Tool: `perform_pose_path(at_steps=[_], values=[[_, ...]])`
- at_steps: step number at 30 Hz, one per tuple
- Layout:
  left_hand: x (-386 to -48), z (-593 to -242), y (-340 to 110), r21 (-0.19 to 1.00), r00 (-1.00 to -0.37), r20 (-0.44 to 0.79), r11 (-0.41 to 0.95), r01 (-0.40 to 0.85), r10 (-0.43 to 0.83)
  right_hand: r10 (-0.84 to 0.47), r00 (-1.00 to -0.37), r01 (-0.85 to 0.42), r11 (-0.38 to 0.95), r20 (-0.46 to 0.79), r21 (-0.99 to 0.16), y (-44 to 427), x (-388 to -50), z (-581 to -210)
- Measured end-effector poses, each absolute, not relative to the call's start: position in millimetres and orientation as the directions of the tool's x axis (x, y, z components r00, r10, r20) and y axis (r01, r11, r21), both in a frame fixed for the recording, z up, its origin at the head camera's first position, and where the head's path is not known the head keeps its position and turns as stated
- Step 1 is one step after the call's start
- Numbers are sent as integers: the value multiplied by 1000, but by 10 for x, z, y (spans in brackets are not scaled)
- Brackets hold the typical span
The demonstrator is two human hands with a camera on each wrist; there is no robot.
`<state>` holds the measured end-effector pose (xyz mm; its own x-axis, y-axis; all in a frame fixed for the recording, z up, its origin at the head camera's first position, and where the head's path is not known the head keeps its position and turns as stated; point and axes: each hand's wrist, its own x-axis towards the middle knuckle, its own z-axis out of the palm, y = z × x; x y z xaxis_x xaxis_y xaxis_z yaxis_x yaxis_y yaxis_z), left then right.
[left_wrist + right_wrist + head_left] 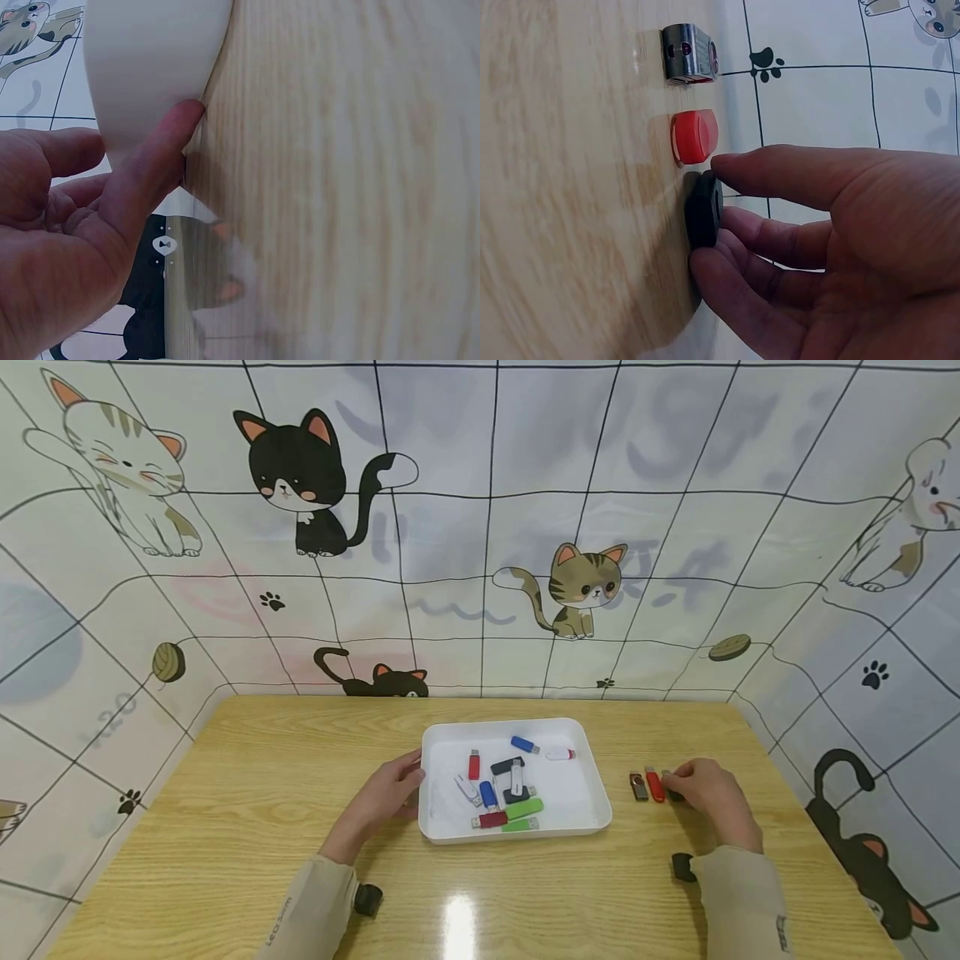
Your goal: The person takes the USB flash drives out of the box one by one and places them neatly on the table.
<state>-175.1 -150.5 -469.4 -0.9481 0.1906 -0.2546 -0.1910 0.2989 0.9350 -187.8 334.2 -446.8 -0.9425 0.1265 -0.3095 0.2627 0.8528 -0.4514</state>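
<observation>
My left hand [388, 789] grips a white tray [592, 822] at its left end; the left wrist view shows the thumb against the outer wall and a fingertip at the rim. Inside the tray lie several USB flash drives, among them a blue one [522, 743], a red one [474, 766] and a green one [525, 808]. To the right of the tray, my right hand [705, 789] pinches a black USB flash drive [703, 211] at the table surface. Beside it, in a row, are a red USB flash drive [655, 785] and a dark one with a metal cover [638, 787].
A light wood table [300, 735] carries everything. Walls printed with cats [577, 593] and grid lines stand behind it and at both sides. Each wrist wears a small black camera [367, 900].
</observation>
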Motion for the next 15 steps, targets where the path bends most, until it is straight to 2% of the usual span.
perform_pose_path(at_steps=[8, 15], values=[[-1761, -4713, -1497, 929, -946, -261, 315, -193, 191, 128, -951, 246, 862, -280, -444, 3342, -1851, -4379], [-1753, -4703, -1506, 932, -951, -251, 311, -187, 181, 167, -963, 253, 837, -213, -486, 3296, -1816, -4254]])
